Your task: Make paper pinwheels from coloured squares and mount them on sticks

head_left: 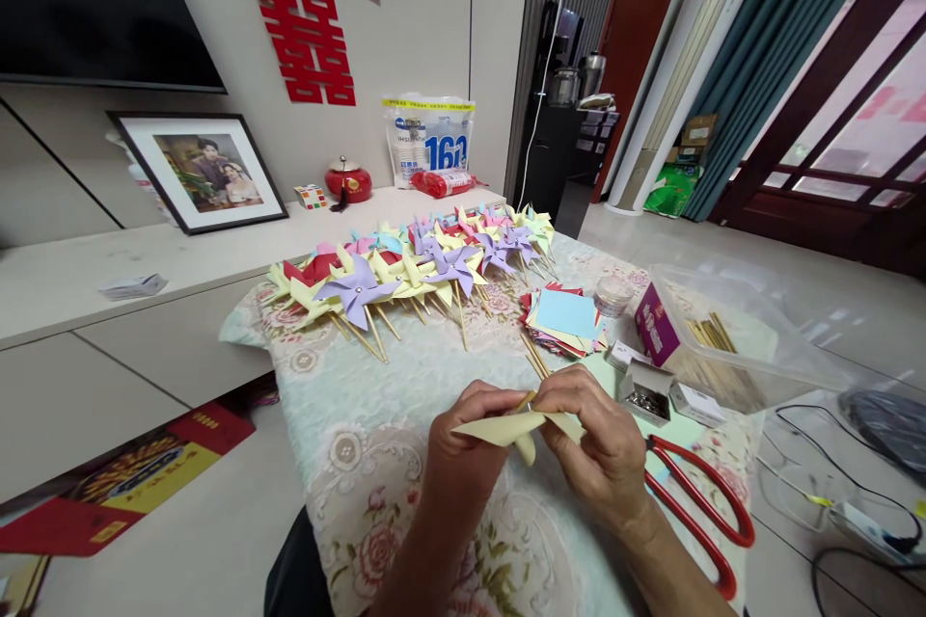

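Note:
Both of my hands meet over the near part of a table covered with a floral cloth. My left hand and my right hand pinch a folded pale yellow paper pinwheel together with a thin wooden stick that pokes up between the fingers. Further back a long row of finished pinwheels in purple, yellow, red and blue lies on the cloth, their sticks pointing towards me.
A stack of coloured paper squares lies right of centre, beside a small round jar. A clear box of sticks, an open box of pins and red scissors sit at right. A low cabinet runs along the left.

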`<state>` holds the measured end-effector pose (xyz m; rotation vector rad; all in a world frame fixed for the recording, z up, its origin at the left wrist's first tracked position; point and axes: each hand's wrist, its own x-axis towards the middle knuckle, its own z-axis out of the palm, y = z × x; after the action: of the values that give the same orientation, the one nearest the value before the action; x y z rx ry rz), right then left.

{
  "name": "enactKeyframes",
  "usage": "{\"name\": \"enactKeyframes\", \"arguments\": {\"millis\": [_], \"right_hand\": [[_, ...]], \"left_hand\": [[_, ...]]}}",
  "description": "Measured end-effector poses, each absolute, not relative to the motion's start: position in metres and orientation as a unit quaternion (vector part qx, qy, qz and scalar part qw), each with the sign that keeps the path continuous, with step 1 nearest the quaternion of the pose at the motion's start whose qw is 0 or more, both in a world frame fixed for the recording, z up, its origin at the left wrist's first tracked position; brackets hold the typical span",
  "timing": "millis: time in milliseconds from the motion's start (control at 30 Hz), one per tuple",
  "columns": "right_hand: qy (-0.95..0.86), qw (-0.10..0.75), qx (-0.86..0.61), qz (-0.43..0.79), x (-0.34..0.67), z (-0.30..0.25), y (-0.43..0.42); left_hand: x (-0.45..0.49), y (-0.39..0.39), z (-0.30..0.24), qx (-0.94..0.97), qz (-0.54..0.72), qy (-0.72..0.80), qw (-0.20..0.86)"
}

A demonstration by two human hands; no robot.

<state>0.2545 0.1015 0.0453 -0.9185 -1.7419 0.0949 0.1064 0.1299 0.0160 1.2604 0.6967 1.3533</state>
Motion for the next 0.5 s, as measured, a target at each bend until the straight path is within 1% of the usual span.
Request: {"name": "enactKeyframes", "arguments": {"millis": [167, 500], "right_hand": [[-0.738, 0.553, -0.386, 0.032, 0.254, 0.0438, 0.1008], [-0.746, 0.545, -0.383, 0.022, 0.2537, 0.0439, 0.0995]], "left_hand": [[0.1066, 0.1293, 0.018, 0.533, 0.58, 0.273, 0.553], [0.1061, 0.1291, 0.0172, 0.544, 0.601, 0.26, 0.525]]}}
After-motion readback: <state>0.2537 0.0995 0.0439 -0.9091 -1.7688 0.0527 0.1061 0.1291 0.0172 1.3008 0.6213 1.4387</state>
